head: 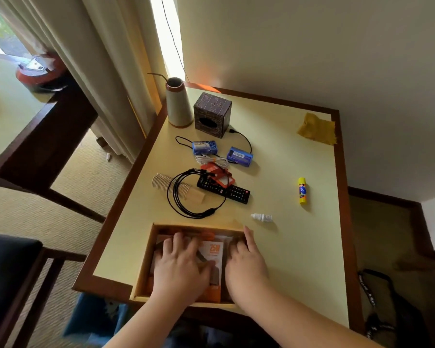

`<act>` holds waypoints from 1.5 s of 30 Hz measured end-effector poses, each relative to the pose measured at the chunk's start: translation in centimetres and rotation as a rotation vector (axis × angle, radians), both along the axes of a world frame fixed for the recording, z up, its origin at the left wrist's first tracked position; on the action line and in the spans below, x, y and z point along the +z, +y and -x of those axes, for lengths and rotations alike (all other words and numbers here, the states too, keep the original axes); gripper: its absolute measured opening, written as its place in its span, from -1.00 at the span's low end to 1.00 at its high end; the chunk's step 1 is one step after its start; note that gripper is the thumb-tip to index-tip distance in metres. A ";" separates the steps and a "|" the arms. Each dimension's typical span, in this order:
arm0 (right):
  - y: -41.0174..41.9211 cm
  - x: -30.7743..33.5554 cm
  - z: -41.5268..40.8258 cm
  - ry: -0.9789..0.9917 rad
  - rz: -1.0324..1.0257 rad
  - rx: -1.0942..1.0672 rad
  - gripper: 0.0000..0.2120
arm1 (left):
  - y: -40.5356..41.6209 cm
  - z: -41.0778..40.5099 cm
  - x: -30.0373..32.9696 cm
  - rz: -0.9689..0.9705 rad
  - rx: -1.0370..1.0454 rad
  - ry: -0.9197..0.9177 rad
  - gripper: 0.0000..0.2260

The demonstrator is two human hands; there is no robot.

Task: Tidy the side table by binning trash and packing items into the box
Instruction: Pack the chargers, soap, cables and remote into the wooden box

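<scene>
Two bare hands, left hand (180,266) and right hand (246,268), each with short, plump fingers and short, unpainted nails. No rings, no watch, no bracelet on either wrist. Both forearms bare right down to the bottom edge of the frame, no sleeve or cuff showing. A dark, blurred bit of clothing between the forearms, kind unclear.

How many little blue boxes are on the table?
2. One blue box lies in front of the dark tissue box; the other blue box sits just right of it, above the remote. None looks hidden.
</scene>
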State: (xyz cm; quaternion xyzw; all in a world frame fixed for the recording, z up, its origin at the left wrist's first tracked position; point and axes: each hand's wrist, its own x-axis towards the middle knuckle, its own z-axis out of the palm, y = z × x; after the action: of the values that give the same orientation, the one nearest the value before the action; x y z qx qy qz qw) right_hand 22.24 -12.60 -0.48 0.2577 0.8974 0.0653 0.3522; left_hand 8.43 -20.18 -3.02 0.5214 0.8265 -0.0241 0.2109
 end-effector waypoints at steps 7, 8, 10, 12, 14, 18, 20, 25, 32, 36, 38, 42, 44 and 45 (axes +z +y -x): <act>0.0 0.0 -0.1 -0.005 0.078 -0.021 -0.44 | 0.2 0.0 -0.3 -0.044 -0.001 -0.003 -0.41; 0.1 -0.1 -0.1 -0.026 0.106 -0.004 -0.53 | 0.2 -0.1 -0.4 -0.043 -0.002 -0.002 -0.42; 0.4 0.0 0.3 -0.067 0.151 0.027 -0.73 | 0.1 -0.1 -0.6 -0.054 0.001 0.006 -0.43; 0.9 0.0 1.2 -0.071 0.162 0.038 -0.77 | 0.1 0.0 -0.6 -0.063 0.011 0.012 -0.43; 1.1 -0.1 1.9 -0.053 0.133 0.054 -0.71 | 0.2 0.0 -0.7 -0.044 0.010 0.014 -0.42; 1.1 0.9 1.4 -0.076 0.121 0.137 -0.62 | 0.1 0.0 -0.7 -0.047 0.011 0.016 -0.41; 1.4 1.6 0.3 0.133 0.186 0.108 -0.69 | -0.1 0.0 -0.6 -0.051 -0.002 0.024 -0.42; 8.5 4.2 -5.5 1.110 0.179 -0.397 -0.83 | -0.2 0.0 -0.4 -0.192 -0.117 0.026 -0.60; 22.6 -3.7 -13.4 0.795 -0.022 -1.413 -0.39 | 2.0 -3.3 -0.1 -0.155 -0.512 -0.119 -0.66; 24.8 -7.3 -14.5 0.707 0.031 -1.380 -0.42 | 3.1 -4.9 -1.1 -0.089 -0.570 -0.055 -0.68; 25.2 -8.2 -14.4 0.732 0.019 -1.352 -0.51 | 3.1 -4.9 -1.4 -0.074 -0.565 -0.042 -0.72; 24.9 -8.9 -13.5 0.818 0.031 -1.338 -0.66 | 3.4 -4.9 -1.9 -0.093 -0.604 -0.031 -0.79; 23.8 -8.7 -12.3 0.873 0.093 -1.321 -0.66 | 3.8 -4.8 -2.0 -0.103 -0.603 -0.033 -0.76; 23.2 -8.6 -11.6 0.897 0.134 -1.307 -0.66 | 3.9 -4.8 -1.9 -0.102 -0.602 -0.035 -0.74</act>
State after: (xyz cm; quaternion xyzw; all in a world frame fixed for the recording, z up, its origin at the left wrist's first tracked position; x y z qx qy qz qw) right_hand 33.79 10.62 -9.11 0.7120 0.6228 -0.3186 -0.0608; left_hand 13.25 -16.27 -4.95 0.7531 0.6313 -0.0347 0.1822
